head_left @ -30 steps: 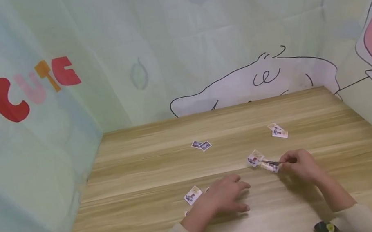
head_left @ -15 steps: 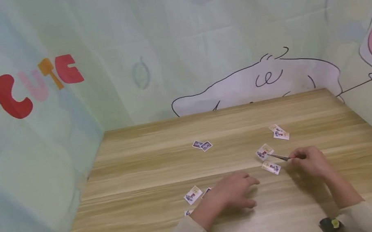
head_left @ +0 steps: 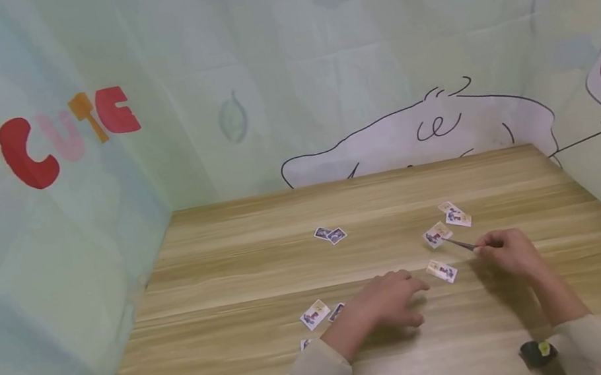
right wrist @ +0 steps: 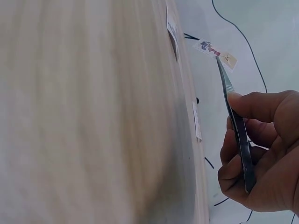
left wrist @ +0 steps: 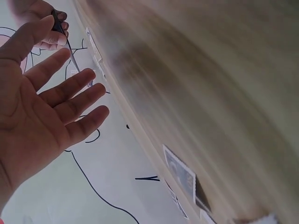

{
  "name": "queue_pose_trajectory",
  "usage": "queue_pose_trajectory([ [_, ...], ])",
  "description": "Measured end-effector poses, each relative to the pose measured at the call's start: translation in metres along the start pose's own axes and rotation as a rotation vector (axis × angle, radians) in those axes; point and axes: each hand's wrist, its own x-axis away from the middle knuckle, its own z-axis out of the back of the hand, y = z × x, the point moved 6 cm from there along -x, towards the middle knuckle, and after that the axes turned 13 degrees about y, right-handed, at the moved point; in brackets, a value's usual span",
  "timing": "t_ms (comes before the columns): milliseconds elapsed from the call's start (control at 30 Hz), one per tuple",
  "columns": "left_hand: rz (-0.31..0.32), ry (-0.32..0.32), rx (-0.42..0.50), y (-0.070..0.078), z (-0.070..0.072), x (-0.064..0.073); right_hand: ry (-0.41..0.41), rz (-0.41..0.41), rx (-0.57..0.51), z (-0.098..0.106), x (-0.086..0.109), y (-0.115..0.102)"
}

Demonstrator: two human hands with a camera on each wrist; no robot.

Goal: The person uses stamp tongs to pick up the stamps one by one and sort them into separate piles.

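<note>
My right hand [head_left: 510,254] pinches dark metal tweezers [right wrist: 239,135] between thumb and fingers. Their tips grip a small stamp [right wrist: 216,53] with perforated edges and a coloured figure; in the right wrist view it hangs above the wooden table [head_left: 219,275]. A second such stamp [head_left: 442,270] lies on the table between my hands. My left hand [head_left: 393,302] is held over the table with fingers spread and relaxed and nothing in it; the left wrist view shows its bare palm [left wrist: 32,116]. Beneath my left forearm lie more stamps, a light one [head_left: 315,314] and a dark one [head_left: 336,312], partly covered.
Two overlapping light stamps [head_left: 455,214] lie at the back right, just beyond the held one. Further left sits a pair of dark stamps [head_left: 336,235], also overlapping. Printed cloth [head_left: 198,85] hangs behind the table and along its sides.
The tweezers have carried the stamp away from the one lying near it, back and right toward the overlapping light pair. My left hand has drifted to the right.
</note>
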Motion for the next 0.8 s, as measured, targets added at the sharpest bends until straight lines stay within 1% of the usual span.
queue_pose_trajectory([
  [100, 0.008, -0.002, 0.011, 0.0, -0.001, -0.003, 0.005, -0.015, 0.005, 0.003, -0.004, 0.004],
  [267, 0.02, 0.003, -0.014, 0.001, -0.001, -0.009, 0.015, -0.046, -0.014, 0.007, -0.011, 0.012],
  [367, 0.021, 0.005, -0.029, 0.003, -0.002, -0.013, 0.006, -0.07, -0.025, 0.009, -0.016, 0.017],
  [567, 0.023, -0.003, -0.045, 0.006, -0.005, -0.022, 0.02, -0.091, -0.007, 0.016, -0.024, 0.029],
  [800, 0.062, -0.028, -0.026, 0.004, -0.011, -0.032, 0.025, -0.153, -0.014, 0.026, -0.029, 0.041],
])
